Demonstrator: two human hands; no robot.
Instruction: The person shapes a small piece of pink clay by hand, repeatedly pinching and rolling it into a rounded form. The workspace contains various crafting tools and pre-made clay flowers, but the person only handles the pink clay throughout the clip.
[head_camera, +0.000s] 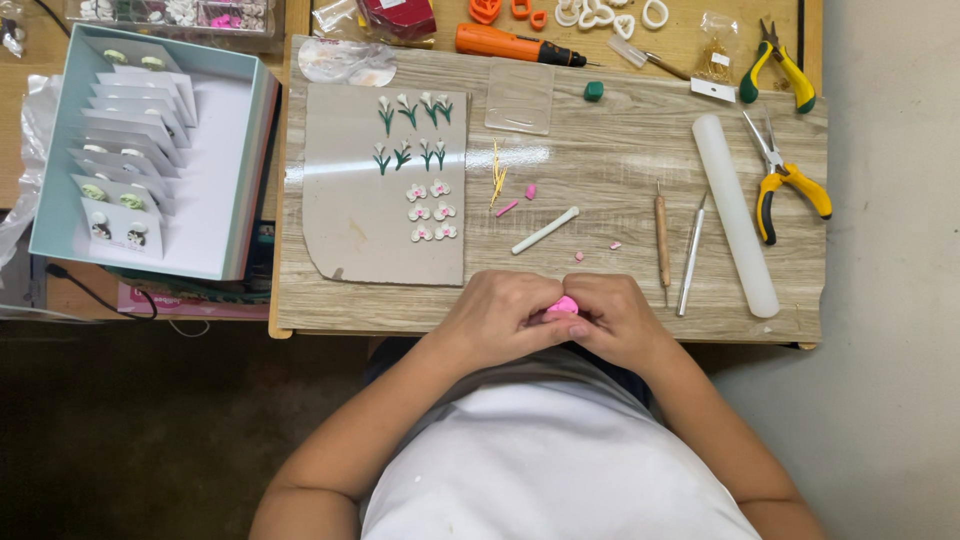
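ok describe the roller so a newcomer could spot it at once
On the wooden board, look to its right side, beside the yellow pliers. The roller is the long white cylinder lying at a slant, far thicker than the thin tools left of it.

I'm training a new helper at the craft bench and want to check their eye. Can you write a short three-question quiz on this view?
1. True or false: both hands, the left hand and the right hand, are closed together on the pink clay lump.
2. What lies on the grey sheet? A) small white flower pieces and green-stemmed ones B) pliers C) a roller
3. Which long white tool lies between the two pairs of yellow-handled pliers and the thin metal tool?

Key: 1 true; 2 A; 3 the white roller.
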